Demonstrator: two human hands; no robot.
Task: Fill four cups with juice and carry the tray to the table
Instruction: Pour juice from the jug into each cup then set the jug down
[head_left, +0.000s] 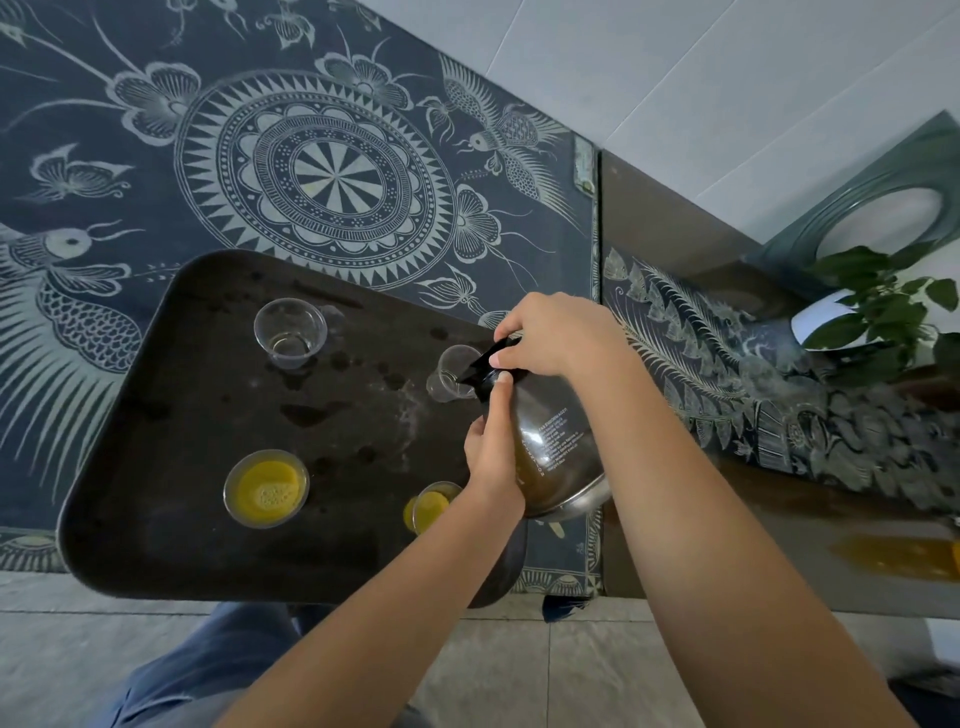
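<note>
A dark tray lies on the patterned blue cloth. Two clear cups hold yellow juice: one near the front left, one at the front right, partly behind my left wrist. A far-left cup looks nearly empty. A glass jug with a black spout is tilted over the far-right cup. My right hand grips the jug's black top. My left hand supports its glass side.
The patterned cloth covers the table beyond the tray. A brown surface with a potted green plant lies to the right. Orange liquid shows at the far right edge. Tiled floor and my blue trousers are below.
</note>
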